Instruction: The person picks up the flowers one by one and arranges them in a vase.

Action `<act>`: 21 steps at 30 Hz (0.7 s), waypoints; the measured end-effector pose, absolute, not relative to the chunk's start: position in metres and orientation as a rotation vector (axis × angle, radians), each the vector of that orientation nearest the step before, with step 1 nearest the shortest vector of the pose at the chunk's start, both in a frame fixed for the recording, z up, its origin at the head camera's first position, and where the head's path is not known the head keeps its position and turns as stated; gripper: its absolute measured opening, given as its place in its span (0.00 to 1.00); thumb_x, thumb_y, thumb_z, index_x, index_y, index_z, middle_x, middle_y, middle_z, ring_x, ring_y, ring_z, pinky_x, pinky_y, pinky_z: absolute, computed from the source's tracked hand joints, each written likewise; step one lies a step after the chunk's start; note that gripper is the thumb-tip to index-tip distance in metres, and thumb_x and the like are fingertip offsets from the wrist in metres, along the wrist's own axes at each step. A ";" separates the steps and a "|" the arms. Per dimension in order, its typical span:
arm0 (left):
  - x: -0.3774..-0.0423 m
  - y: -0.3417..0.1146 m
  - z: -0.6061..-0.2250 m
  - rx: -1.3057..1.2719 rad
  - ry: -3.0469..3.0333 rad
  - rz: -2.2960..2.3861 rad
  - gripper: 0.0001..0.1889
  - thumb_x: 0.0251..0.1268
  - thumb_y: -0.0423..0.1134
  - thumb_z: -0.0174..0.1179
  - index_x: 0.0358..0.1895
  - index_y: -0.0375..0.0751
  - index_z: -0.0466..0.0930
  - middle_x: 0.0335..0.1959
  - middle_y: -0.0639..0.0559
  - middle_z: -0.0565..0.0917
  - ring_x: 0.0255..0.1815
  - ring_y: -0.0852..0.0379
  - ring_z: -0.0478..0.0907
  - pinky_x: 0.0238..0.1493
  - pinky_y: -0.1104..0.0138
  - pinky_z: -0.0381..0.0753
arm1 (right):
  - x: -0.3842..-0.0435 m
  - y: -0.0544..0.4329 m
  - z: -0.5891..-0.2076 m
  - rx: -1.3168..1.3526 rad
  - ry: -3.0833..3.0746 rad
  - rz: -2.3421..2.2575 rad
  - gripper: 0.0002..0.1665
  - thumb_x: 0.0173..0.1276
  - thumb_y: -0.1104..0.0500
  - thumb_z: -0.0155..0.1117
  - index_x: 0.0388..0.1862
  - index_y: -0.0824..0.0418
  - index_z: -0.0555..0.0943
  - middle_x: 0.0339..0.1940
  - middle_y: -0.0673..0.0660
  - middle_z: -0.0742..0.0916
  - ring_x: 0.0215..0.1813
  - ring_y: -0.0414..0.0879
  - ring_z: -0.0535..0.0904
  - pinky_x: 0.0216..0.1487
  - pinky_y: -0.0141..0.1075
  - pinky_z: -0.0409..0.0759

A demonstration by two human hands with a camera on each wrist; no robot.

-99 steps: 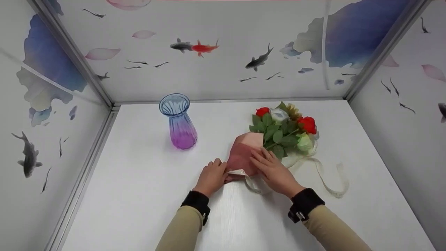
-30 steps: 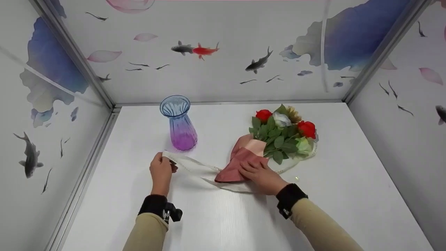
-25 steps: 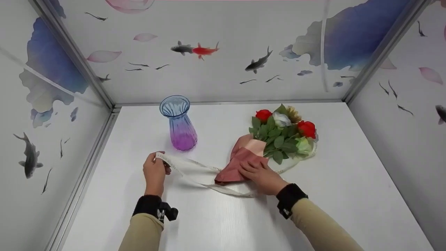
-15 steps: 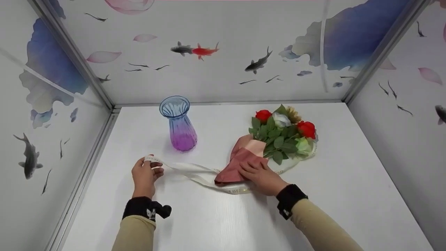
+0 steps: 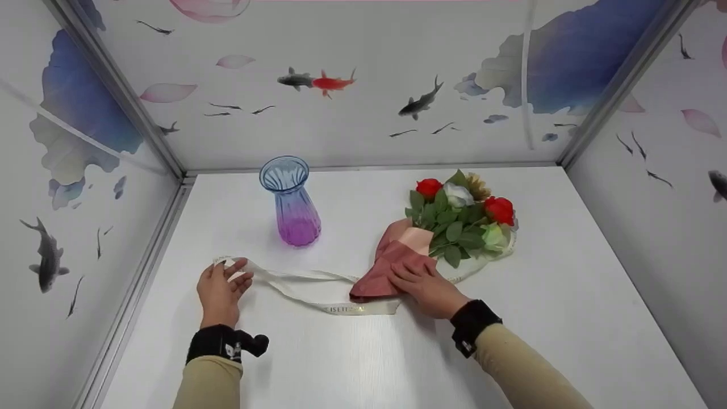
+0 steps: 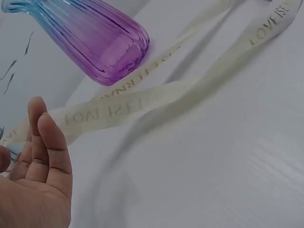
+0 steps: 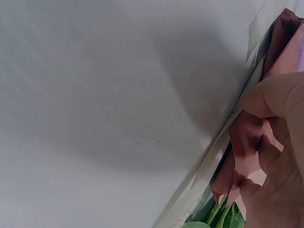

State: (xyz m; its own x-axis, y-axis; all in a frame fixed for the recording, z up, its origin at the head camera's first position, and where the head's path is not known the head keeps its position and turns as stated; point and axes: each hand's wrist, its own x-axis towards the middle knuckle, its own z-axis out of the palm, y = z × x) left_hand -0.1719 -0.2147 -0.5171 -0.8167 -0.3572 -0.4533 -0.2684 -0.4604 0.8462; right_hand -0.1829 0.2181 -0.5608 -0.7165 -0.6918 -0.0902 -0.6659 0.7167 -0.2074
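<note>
1. White tabletop (image 5: 324,363) underneath it all.
2. Bouquet (image 5: 454,218) lying towards the right, stems inside a pink wrapper (image 5: 377,275); unmoved since half a second ago.
3. Blue-to-purple vase (image 5: 296,207) upright towards the back left, same spot as before.
4. Right hand (image 5: 429,288): fingers slightly parted, resting on the wrapper, as before.
5. Left hand (image 5: 220,291): farther left now, thumb and forefinger pinching the ribbon (image 5: 346,309), other fingers apart.
6. Cream, gold-lettered, stretched from left hand to wrapper; one end newly visible beside the right hand.
</note>
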 end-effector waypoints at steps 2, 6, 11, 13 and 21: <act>-0.172 -0.215 -0.519 0.921 -1.613 -2.453 0.26 0.85 0.45 0.39 0.77 0.41 0.50 0.64 0.39 0.79 0.46 0.47 0.87 0.56 0.58 0.84 | -0.183 0.218 -0.561 -1.099 2.759 -0.231 0.33 0.76 0.68 0.54 0.78 0.59 0.67 0.79 0.63 0.69 0.79 0.64 0.63 0.72 0.71 0.56; -0.178 -0.214 -0.530 0.900 -1.665 -2.407 0.31 0.84 0.46 0.39 0.81 0.47 0.40 0.73 0.38 0.70 0.62 0.41 0.80 0.63 0.56 0.79 | -0.184 0.219 -0.562 -1.111 2.767 -0.217 0.32 0.76 0.67 0.55 0.78 0.60 0.67 0.79 0.62 0.70 0.79 0.63 0.63 0.72 0.71 0.57; -0.188 -0.204 -0.542 0.819 -1.913 -2.252 0.32 0.82 0.45 0.45 0.81 0.45 0.45 0.72 0.39 0.72 0.69 0.42 0.73 0.65 0.57 0.78 | -0.184 0.218 -0.562 -1.113 2.770 -0.221 0.31 0.77 0.66 0.55 0.78 0.60 0.67 0.79 0.63 0.70 0.79 0.62 0.64 0.72 0.71 0.57; -0.190 -0.196 -0.544 0.759 -2.048 -2.153 0.29 0.81 0.44 0.46 0.78 0.43 0.52 0.69 0.39 0.75 0.66 0.45 0.73 0.62 0.58 0.78 | -0.183 0.218 -0.561 -1.111 2.768 -0.228 0.32 0.77 0.66 0.55 0.78 0.60 0.67 0.79 0.63 0.70 0.79 0.63 0.63 0.72 0.71 0.57; -0.192 -0.136 -0.538 0.334 -2.476 -1.719 0.12 0.77 0.37 0.51 0.52 0.38 0.83 0.49 0.44 0.86 0.51 0.50 0.79 0.48 0.63 0.75 | -0.182 0.217 -0.560 -1.117 2.803 -0.229 0.31 0.76 0.65 0.56 0.77 0.59 0.70 0.77 0.61 0.72 0.78 0.61 0.65 0.72 0.71 0.58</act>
